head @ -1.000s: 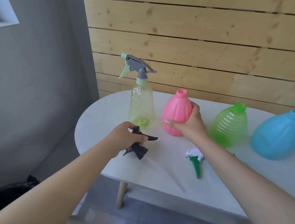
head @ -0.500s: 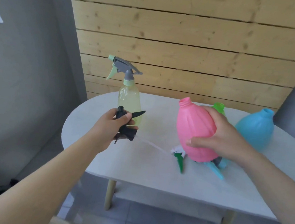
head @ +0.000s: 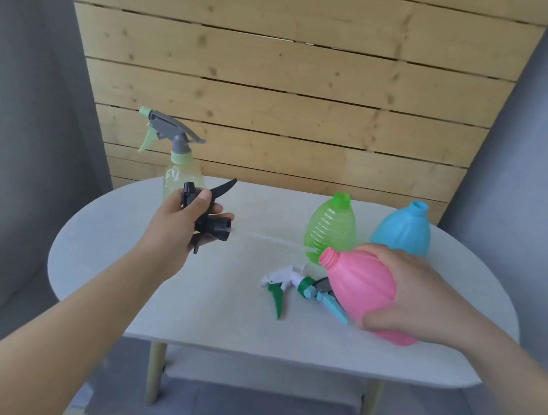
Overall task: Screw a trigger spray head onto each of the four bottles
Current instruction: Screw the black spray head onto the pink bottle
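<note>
My left hand (head: 176, 221) grips a black trigger spray head (head: 210, 220) in the air above the table's left part, its clear dip tube pointing right. My right hand (head: 408, 294) holds the pink bottle (head: 361, 287) tilted, its open neck aimed left toward the black head. A pale yellow bottle (head: 178, 176) with a grey and mint spray head (head: 168, 130) screwed on stands at the back left. The green bottle (head: 332, 228) and the blue bottle (head: 402, 230) stand open-necked at the back right. A white and green spray head (head: 278, 285) and a teal one (head: 322, 294) lie on the table.
The white oval table (head: 217, 321) stands on wooden legs against a wall of pale wooden planks (head: 278, 104). Grey walls flank it on both sides. Grey floor tiles show below the table's front edge.
My right hand lifted the pink bottle off the table and tilted it, neck to the left. My left hand raised the black spray head higher. The camera view shifted left and down.
</note>
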`<state>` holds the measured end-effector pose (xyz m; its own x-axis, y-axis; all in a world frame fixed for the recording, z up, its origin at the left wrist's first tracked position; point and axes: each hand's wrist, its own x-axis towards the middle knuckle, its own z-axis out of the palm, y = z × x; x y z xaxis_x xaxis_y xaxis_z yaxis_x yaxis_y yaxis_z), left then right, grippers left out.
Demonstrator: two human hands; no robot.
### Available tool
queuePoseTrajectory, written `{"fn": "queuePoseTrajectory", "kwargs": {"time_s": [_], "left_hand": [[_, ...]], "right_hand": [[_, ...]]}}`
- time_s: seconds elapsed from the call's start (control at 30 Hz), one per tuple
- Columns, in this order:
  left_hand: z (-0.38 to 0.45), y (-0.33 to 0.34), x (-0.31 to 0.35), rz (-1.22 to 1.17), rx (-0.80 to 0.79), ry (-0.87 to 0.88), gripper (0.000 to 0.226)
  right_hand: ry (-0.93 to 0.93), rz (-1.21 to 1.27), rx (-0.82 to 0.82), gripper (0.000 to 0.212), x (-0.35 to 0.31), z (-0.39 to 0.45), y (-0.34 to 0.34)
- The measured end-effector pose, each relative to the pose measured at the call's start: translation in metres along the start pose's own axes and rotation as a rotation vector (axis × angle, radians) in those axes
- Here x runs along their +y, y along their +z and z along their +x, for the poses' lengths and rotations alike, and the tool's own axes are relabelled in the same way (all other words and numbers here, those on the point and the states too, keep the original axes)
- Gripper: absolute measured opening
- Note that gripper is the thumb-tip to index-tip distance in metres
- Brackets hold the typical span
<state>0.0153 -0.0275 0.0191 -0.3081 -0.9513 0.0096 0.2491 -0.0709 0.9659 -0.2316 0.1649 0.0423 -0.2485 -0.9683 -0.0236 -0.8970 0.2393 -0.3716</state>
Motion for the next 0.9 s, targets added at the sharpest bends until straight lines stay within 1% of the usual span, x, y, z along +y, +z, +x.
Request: {"fn": "queuePoseTrajectory", "kwargs": {"time_s": [0.1, 0.27, 0.47, 0.73, 0.83, 0.9], "left_hand": [[-0.001, 0.007, -0.002, -0.005, -0.023, 0.002, 0.008], [-0.001, 0.014, -0.006, 0.007, -0.050, 0.001, 0.008], [-0.005, 0.023, -0.010, 0.016, -0.085, -0.035, 0.009], [-0.020, 0.048, -0.017, 0.016, -0.180, -0.055, 0.007], [-0.025, 0.056, -0.019, -0.022, -0.233, -0.059, 0.005], [-0.028, 0.058, -0.019, -0.006, -0.272, -0.041, 0.007]], "right_hand": [[-0.008, -0.042, 0.008, 0.091, 0.003, -0.003, 0.000], [-0.020, -0.027, 0.020, 0.092, 0.002, -0.005, -0.002], [-0.037, -0.063, -0.004, 0.095, -0.007, 0.000, 0.006], [-0.103, -0.090, 0.000, 0.095, -0.026, 0.012, 0.016], [-0.128, -0.106, 0.011, 0.095, -0.032, 0.015, 0.018], [-0.141, -0.110, 0.016, 0.095, -0.034, 0.016, 0.018]]}}
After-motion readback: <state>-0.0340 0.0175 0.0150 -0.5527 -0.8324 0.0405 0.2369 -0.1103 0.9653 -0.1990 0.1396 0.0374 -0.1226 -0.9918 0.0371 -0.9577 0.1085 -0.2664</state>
